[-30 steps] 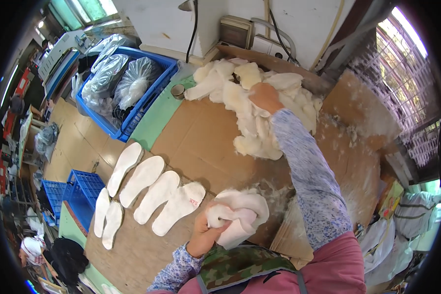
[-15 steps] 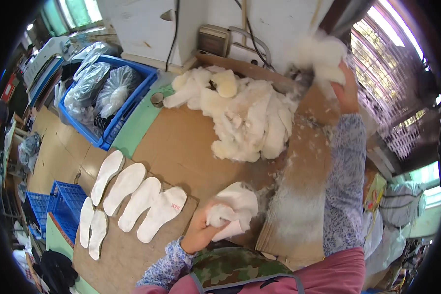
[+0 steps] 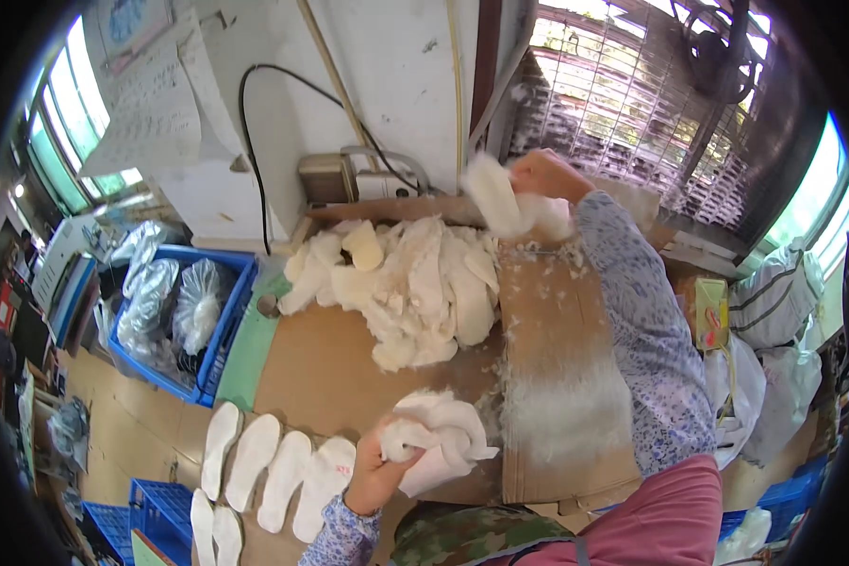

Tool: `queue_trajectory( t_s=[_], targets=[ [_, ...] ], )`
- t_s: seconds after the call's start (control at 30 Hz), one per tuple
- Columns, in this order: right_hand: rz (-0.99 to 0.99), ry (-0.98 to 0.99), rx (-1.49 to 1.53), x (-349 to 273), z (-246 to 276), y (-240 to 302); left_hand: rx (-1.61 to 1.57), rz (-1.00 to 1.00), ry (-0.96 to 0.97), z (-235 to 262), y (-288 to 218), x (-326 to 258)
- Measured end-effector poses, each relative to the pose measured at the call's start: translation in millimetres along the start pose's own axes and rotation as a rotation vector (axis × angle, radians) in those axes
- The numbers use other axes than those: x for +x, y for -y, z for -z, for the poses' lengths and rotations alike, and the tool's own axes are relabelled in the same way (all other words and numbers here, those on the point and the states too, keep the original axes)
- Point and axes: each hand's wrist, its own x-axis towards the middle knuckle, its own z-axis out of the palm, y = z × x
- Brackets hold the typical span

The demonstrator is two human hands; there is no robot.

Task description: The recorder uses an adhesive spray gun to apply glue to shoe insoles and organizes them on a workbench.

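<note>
My left hand [image 3: 375, 469], low in the middle of the head view, is closed around a curled bundle of white fleecy insoles [image 3: 441, 436]. Out at the far right of the table, my right hand [image 3: 549, 177] grips a white fleecy insole [image 3: 495, 195], smeared by motion. Another pale fleecy piece hangs just below that hand; whether it is the same piece I cannot tell. Between the hands, toward the back, lies a heap of white fleecy pieces [image 3: 424, 283]. Several flat white insoles [image 3: 283, 481] lie in rows at the near left.
Brown cardboard [image 3: 325, 368] covers the table, with loose fluff [image 3: 571, 406] on its right part. A blue crate [image 3: 219, 363] of plastic-bagged goods stands at the left. Behind are a wall with a cable [image 3: 245, 104] and a meshed window [image 3: 613, 85]. White bags [image 3: 740, 377] hang at the right.
The view has tilted up and swung right. My right hand has moved farther back and a little left, with its fleecy insole turning. My left hand still holds its bundle.
</note>
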Motion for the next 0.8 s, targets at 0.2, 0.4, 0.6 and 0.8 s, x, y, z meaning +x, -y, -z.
queue_trajectory(
  t_s=[0.2, 0.4, 0.6, 0.8],
  targets=[
    [0.017, -0.125, 0.41, -26.0, 31.1, 7.5, 0.112, 0.031, -0.041, -5.6, -36.6, 16.4],
    [0.073, 0.122, 0.223, -32.8, 61.6, 70.2, 0.352, -0.296, 0.197, -17.2, -58.7, 56.7],
    [0.653, 0.276, 0.459, -40.8, 37.6, 188.0, 0.476, -0.365, 0.232, 0.8, -66.0, 68.0],
    [0.8, 0.221, 0.764, -61.5, -17.3, 250.7, 0.389, -0.098, 0.338, 31.2, -56.5, 34.0]
  ],
)
